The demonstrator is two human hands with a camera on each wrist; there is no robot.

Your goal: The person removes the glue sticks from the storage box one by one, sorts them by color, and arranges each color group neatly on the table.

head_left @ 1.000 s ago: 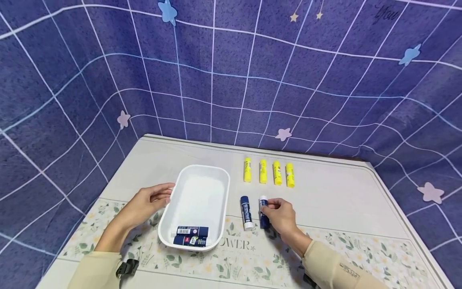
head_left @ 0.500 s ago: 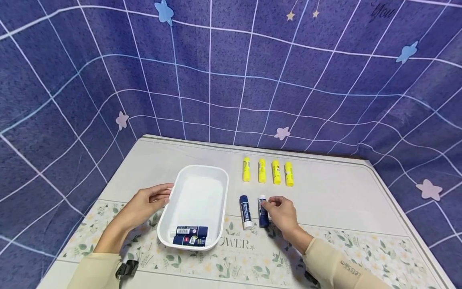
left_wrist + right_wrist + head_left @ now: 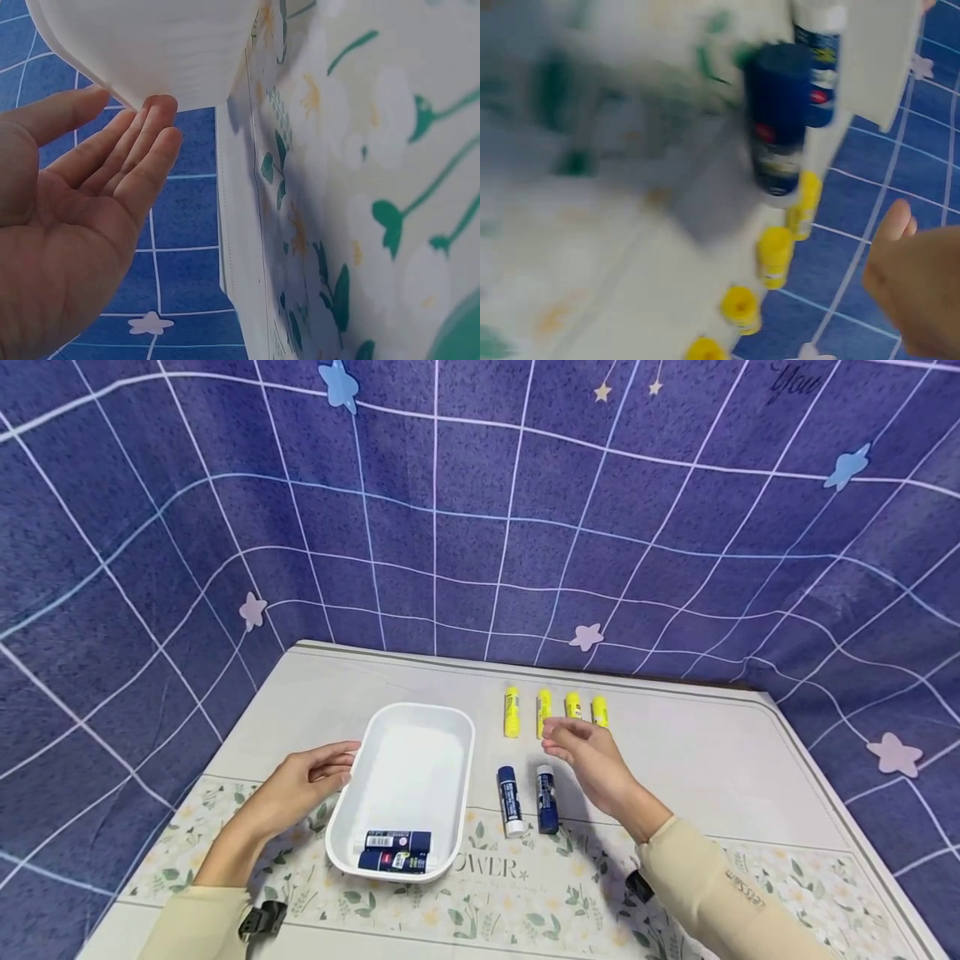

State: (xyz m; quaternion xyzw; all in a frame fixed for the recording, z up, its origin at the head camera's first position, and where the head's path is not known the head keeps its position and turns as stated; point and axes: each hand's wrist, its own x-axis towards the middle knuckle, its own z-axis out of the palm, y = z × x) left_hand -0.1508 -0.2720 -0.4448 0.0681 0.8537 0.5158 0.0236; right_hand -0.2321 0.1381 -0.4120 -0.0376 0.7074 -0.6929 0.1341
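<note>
My left hand (image 3: pixel 303 785) rests beside the long left wall of a white plastic tray (image 3: pixel 470 760); in the left wrist view its extended fingertips (image 3: pixel 161 105) are right at the tray's rim. Two dark blue glue sticks (image 3: pixel 397 841) lie side by side in the tray's near end. On the table to its right, two more blue glue sticks lie lengthwise: a left one (image 3: pixel 510 802) with its white end toward me and a right one (image 3: pixel 547 802) with its white end away. My right hand (image 3: pixel 588 756) hovers past them, holding nothing, fingers loosely bent, overlapping the yellow glue sticks' near ends.
Several yellow glue sticks (image 3: pixel 512 712) lie in a row toward the back of the table (image 3: pixel 697 752). A cloth printed with flowers and lettering covers the table. Behind it hangs a blue curtain (image 3: pixel 450 560) with a grid and stars.
My right hand has let go of the right blue glue stick and moved away from me, up toward the yellow row. That glue stick stays in place. The left hand and tray have not moved.
</note>
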